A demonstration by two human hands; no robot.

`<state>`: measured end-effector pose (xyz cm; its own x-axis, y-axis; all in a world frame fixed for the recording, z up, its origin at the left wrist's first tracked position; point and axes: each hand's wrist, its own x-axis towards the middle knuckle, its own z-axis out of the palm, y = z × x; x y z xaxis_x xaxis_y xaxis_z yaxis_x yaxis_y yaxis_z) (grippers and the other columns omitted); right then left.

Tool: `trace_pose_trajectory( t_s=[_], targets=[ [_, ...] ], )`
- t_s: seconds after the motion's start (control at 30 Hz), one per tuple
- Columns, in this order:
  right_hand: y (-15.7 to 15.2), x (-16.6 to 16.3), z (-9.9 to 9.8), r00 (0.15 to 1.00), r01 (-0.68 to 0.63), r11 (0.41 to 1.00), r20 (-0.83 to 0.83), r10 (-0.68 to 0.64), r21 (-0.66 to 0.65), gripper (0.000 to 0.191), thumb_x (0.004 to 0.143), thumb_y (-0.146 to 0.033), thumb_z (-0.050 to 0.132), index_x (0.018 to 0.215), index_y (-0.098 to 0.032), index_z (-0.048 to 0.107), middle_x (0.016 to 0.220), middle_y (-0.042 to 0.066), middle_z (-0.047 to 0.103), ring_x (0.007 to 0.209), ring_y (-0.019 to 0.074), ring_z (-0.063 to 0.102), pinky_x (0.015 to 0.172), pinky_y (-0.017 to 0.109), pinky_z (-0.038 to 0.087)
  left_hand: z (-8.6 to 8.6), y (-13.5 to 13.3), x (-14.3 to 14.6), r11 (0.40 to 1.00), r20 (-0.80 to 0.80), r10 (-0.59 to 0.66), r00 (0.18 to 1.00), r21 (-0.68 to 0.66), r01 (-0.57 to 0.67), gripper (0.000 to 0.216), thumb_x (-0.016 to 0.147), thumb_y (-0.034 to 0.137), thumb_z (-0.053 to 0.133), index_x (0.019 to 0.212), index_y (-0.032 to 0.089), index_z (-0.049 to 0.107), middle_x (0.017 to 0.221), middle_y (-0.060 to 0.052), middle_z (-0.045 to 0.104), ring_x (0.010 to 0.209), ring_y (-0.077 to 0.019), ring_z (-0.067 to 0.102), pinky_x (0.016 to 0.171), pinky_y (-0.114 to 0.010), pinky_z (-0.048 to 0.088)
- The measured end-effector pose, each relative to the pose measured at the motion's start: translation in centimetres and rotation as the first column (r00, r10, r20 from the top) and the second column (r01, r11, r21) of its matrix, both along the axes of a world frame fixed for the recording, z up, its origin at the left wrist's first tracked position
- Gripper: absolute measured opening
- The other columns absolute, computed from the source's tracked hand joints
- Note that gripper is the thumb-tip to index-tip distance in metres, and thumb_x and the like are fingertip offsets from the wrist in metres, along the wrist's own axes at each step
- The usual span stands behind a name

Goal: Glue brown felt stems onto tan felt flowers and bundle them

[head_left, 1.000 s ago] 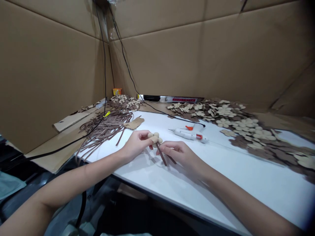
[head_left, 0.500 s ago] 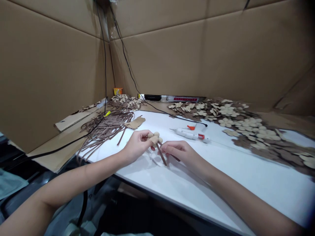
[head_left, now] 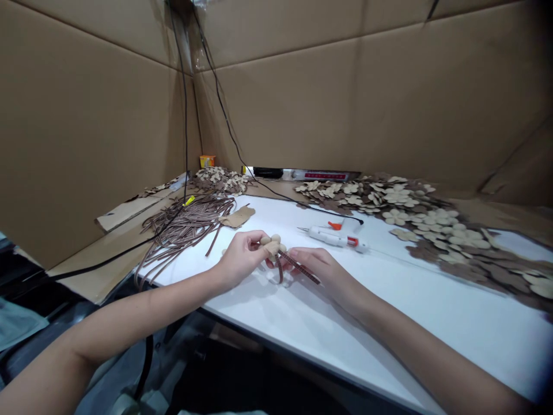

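Between the thumb and fingers of my left hand [head_left: 242,256] is a small beige flower [head_left: 275,240] with rounded petals, held above the white tabletop. Two brown stitched strips hang out from it: one strip [head_left: 279,272] curls down toward the table, and the other strip [head_left: 306,274] slants to the lower right. My right hand [head_left: 324,266] is closed, its thumb and fingertips pinching around the slanting strip close to the flower. Part of the grip is hidden behind the strips and fingers.
A white pen-like tool [head_left: 332,236] with a pointed metal tip lies behind my right hand. Beige and brown flower cut-outs [head_left: 432,222] are heaped at the right. A bundle of brown strips [head_left: 190,222] lies left, crossed by a black cable [head_left: 235,141]. Cardboard walls [head_left: 345,92] enclose the table.
One strip has swung in to curl below the flower, while the other now stretches out to the right, along my right fingers. My left hand stays almost in place.
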<state>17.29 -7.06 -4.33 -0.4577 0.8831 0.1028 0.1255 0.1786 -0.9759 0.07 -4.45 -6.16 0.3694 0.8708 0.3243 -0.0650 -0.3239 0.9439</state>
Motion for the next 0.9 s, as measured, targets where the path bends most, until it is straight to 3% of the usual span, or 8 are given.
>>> trace_pose_trajectory(
  t_s=[0.2,0.43,0.53,0.67,0.77,0.9],
  targets=[
    [-0.08,0.19,-0.29,0.999,-0.007,1.0,0.05,0.008,-0.005,0.036,0.086,-0.047,0.048,0.073,-0.017,0.062,0.065,0.0,0.054,0.061,0.0136,0.045,0.059,0.027,0.034,0.27,-0.35,0.07,0.998,-0.023,-0.06,0.998,-0.031,0.059,0.032,0.073,0.043,0.066,0.068,0.012,0.057,0.065,-0.002,0.061,0.059,-0.0129,0.059,0.057,-0.024,0.046],
    [-0.05,0.04,-0.38,0.999,0.0,1.0,0.038,0.0,-0.004,0.035,0.084,-0.048,0.05,0.069,-0.017,0.059,0.067,0.0,0.054,0.065,0.0144,0.047,0.062,0.027,0.036,0.21,-0.41,0.35,0.999,-0.048,-0.002,0.999,-0.037,0.0,0.034,0.072,0.044,0.066,0.065,0.012,0.057,0.061,-0.001,0.058,0.055,-0.0124,0.058,0.055,-0.023,0.045],
    [0.09,0.14,-0.45,0.995,0.099,0.995,0.029,-0.099,0.018,0.034,0.085,-0.048,0.047,0.072,-0.018,0.056,0.069,-0.001,0.051,0.068,0.0147,0.048,0.064,0.027,0.037,0.11,-0.42,0.37,1.0,-0.026,0.008,1.0,-0.019,-0.009,0.032,0.073,0.042,0.065,0.066,0.012,0.057,0.062,-0.001,0.058,0.055,-0.0119,0.058,0.055,-0.023,0.045],
    [0.07,0.35,-0.46,0.944,0.322,0.919,-0.001,-0.33,0.229,0.026,0.085,-0.047,0.047,0.088,-0.022,0.051,0.09,0.001,0.055,0.089,0.0182,0.052,0.076,0.03,0.041,0.04,-0.46,0.32,1.0,-0.017,0.014,1.0,0.005,-0.014,0.032,0.075,0.043,0.063,0.069,0.012,0.056,0.066,-0.001,0.058,0.055,-0.0112,0.058,0.052,-0.022,0.043],
    [-0.06,0.31,-0.53,0.941,0.27,0.866,0.077,-0.331,0.421,0.023,0.084,-0.046,0.052,0.092,-0.024,0.05,0.103,0.003,0.051,0.097,0.0192,0.05,0.082,0.033,0.041,0.08,-0.57,0.37,1.0,-0.025,-0.001,1.0,0.024,0.002,0.034,0.075,0.045,0.062,0.071,0.013,0.055,0.067,0.0,0.055,0.052,-0.0104,0.057,0.048,-0.021,0.043],
    [-0.09,0.19,-0.71,0.942,0.158,0.802,0.156,-0.297,0.576,0.014,0.084,-0.037,0.055,0.085,-0.024,0.05,0.099,0.003,0.052,0.096,0.0193,0.05,0.083,0.035,0.041,0.14,-0.74,0.47,0.998,-0.06,-0.014,0.998,0.067,0.018,0.034,0.077,0.047,0.059,0.073,0.013,0.055,0.066,0.001,0.053,0.05,-0.0086,0.055,0.048,-0.02,0.043]
  ],
)
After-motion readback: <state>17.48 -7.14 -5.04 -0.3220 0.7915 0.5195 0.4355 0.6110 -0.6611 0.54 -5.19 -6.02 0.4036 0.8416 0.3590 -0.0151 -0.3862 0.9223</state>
